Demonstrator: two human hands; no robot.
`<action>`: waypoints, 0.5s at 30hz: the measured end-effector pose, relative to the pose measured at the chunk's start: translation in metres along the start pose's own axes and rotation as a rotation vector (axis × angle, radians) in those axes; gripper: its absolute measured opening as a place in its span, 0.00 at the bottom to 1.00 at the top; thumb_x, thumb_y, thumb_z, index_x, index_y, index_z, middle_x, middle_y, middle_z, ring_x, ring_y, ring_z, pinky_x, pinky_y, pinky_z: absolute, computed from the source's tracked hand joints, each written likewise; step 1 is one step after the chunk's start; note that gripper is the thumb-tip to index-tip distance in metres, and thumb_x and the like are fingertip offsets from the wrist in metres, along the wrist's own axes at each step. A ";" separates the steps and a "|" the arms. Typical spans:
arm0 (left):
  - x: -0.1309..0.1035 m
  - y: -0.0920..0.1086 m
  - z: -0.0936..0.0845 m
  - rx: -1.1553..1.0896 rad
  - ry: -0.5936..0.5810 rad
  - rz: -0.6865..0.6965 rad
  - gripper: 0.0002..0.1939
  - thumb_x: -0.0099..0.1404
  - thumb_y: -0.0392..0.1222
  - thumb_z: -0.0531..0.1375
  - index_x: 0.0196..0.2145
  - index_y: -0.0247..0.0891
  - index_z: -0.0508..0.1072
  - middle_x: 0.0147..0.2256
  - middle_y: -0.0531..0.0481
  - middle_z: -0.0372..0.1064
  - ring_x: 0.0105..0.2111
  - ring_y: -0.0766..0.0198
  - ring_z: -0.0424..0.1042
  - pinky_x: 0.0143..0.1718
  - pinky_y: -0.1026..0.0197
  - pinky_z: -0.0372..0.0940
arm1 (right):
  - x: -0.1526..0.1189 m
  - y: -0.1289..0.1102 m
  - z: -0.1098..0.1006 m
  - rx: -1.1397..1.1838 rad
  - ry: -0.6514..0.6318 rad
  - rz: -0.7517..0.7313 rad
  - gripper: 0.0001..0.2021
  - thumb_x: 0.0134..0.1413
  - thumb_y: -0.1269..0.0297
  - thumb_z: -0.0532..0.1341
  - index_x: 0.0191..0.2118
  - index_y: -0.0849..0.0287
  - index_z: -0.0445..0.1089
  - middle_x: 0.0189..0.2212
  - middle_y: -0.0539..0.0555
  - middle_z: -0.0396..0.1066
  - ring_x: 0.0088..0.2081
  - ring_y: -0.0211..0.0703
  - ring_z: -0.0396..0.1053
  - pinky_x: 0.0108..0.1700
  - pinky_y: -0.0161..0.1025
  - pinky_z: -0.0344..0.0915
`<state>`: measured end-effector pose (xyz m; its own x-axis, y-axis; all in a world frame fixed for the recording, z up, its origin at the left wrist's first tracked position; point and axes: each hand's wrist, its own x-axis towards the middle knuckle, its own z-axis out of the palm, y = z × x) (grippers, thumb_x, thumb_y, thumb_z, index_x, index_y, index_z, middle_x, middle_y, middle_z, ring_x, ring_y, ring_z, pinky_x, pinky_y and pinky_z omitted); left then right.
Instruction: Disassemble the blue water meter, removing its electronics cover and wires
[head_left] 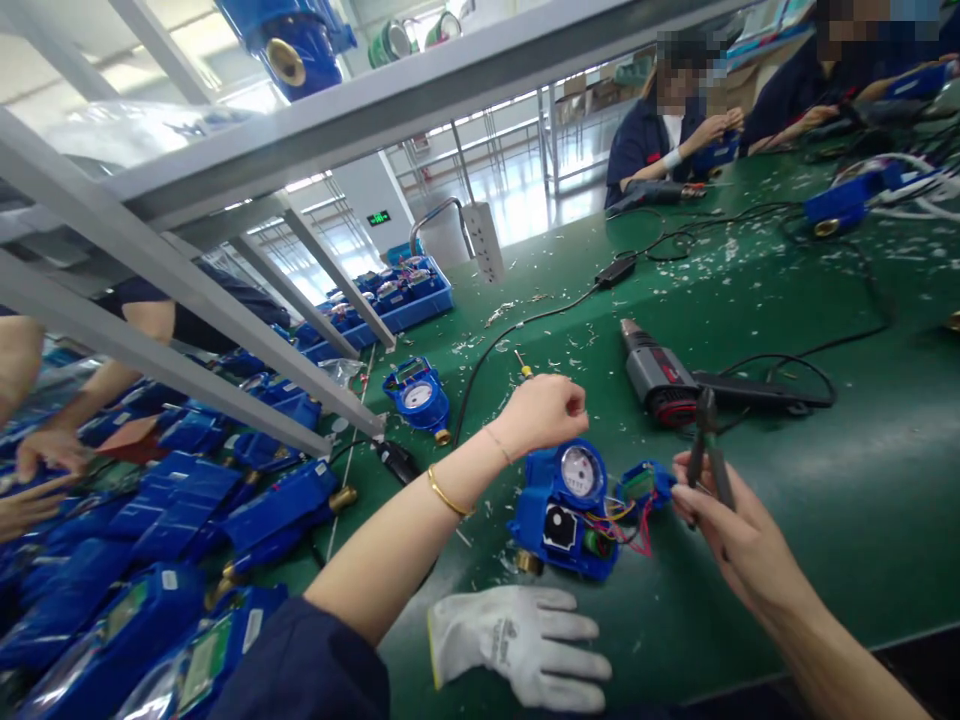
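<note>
My left hand [544,412] is above the open blue meter, its fingers curled in; what they hold, if anything, is hidden. A screwdriver with a yellow collar [525,370] shows just beyond it. My right hand [724,510] holds dark-handled pliers [707,450], jaws pointing away, at the right of the meter. The open blue meter [536,500] has a round dial, a black part and loose coloured wires. Those wires run to a small blue display cover [641,484], close to my right fingertips. A white glove [517,640] lies flat in front of the meter.
A heat gun [660,375] with its cable lies at the right. Another blue meter [418,398] stands behind my left arm. Many blue meters [172,500] are piled at the left, beyond a grey metal frame [247,330]. A person's hands [49,460] are there; others sit across the table.
</note>
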<state>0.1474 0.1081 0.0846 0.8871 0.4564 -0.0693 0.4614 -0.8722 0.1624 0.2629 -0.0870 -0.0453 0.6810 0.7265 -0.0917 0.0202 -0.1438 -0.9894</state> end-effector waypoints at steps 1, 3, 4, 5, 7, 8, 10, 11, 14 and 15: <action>-0.006 -0.005 0.004 0.004 -0.007 -0.021 0.09 0.61 0.37 0.57 0.32 0.39 0.79 0.34 0.49 0.78 0.36 0.61 0.76 0.41 0.61 0.69 | 0.004 -0.002 0.005 -0.015 0.033 0.012 0.24 0.45 0.45 0.61 0.44 0.56 0.61 0.32 0.50 0.63 0.29 0.39 0.63 0.32 0.38 0.64; -0.013 -0.009 0.012 0.010 -0.015 -0.046 0.11 0.63 0.37 0.56 0.36 0.38 0.79 0.36 0.49 0.78 0.36 0.62 0.76 0.41 0.62 0.69 | 0.016 -0.004 0.007 -0.075 0.115 0.029 0.23 0.41 0.49 0.63 0.41 0.56 0.62 0.31 0.50 0.65 0.30 0.40 0.65 0.34 0.39 0.63; -0.012 -0.007 0.016 0.013 -0.020 -0.045 0.12 0.65 0.38 0.54 0.37 0.38 0.78 0.37 0.48 0.78 0.37 0.62 0.76 0.42 0.62 0.69 | 0.022 -0.002 0.005 -0.091 0.137 0.038 0.23 0.39 0.52 0.64 0.41 0.56 0.62 0.32 0.51 0.67 0.30 0.41 0.66 0.34 0.40 0.63; -0.009 -0.002 0.019 0.018 -0.032 -0.036 0.13 0.68 0.40 0.53 0.39 0.37 0.78 0.38 0.48 0.78 0.38 0.62 0.76 0.43 0.61 0.69 | 0.027 -0.001 0.001 -0.096 0.148 0.049 0.22 0.37 0.53 0.64 0.41 0.56 0.62 0.33 0.51 0.69 0.30 0.41 0.67 0.34 0.40 0.63; 0.006 0.012 0.026 0.035 -0.077 0.002 0.16 0.70 0.46 0.52 0.41 0.38 0.78 0.40 0.46 0.78 0.42 0.60 0.76 0.46 0.60 0.69 | 0.031 0.004 -0.009 -0.081 0.155 0.063 0.22 0.37 0.55 0.63 0.40 0.55 0.61 0.38 0.53 0.72 0.29 0.41 0.68 0.33 0.40 0.63; 0.017 0.021 0.030 0.048 -0.114 0.025 0.17 0.70 0.49 0.53 0.41 0.38 0.79 0.41 0.45 0.78 0.43 0.59 0.76 0.47 0.59 0.69 | 0.031 0.006 -0.013 -0.066 0.162 0.066 0.21 0.38 0.55 0.63 0.40 0.55 0.60 0.39 0.54 0.73 0.28 0.41 0.68 0.32 0.40 0.64; 0.043 0.041 0.041 0.085 -0.222 0.071 0.18 0.65 0.54 0.60 0.41 0.38 0.80 0.43 0.42 0.78 0.46 0.54 0.76 0.48 0.56 0.70 | 0.027 0.010 -0.018 -0.038 0.183 0.065 0.20 0.39 0.55 0.61 0.39 0.55 0.58 0.40 0.55 0.74 0.27 0.40 0.68 0.31 0.40 0.64; 0.055 0.051 0.049 0.110 -0.295 0.086 0.19 0.59 0.55 0.66 0.40 0.37 0.80 0.42 0.40 0.79 0.46 0.51 0.77 0.47 0.55 0.71 | 0.024 0.012 -0.020 -0.029 0.193 0.063 0.19 0.40 0.55 0.61 0.39 0.55 0.58 0.40 0.56 0.74 0.26 0.40 0.68 0.30 0.40 0.65; 0.085 0.078 0.074 0.188 -0.490 0.083 0.25 0.37 0.45 0.78 0.35 0.37 0.82 0.38 0.38 0.80 0.41 0.47 0.79 0.43 0.53 0.73 | 0.015 0.016 -0.025 -0.022 0.202 0.054 0.18 0.42 0.56 0.61 0.40 0.56 0.60 0.39 0.55 0.74 0.26 0.39 0.67 0.31 0.39 0.65; 0.091 0.085 0.082 0.201 -0.518 0.077 0.25 0.34 0.43 0.79 0.34 0.39 0.82 0.36 0.40 0.80 0.39 0.47 0.79 0.42 0.52 0.74 | 0.013 0.017 -0.027 -0.026 0.203 0.051 0.18 0.42 0.57 0.61 0.40 0.56 0.61 0.38 0.54 0.74 0.26 0.38 0.67 0.31 0.39 0.65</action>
<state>0.2683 0.0615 0.0112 0.7857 0.2878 -0.5476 0.3432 -0.9393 -0.0012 0.2922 -0.0983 -0.0606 0.8153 0.5676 -0.1145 -0.0011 -0.1962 -0.9806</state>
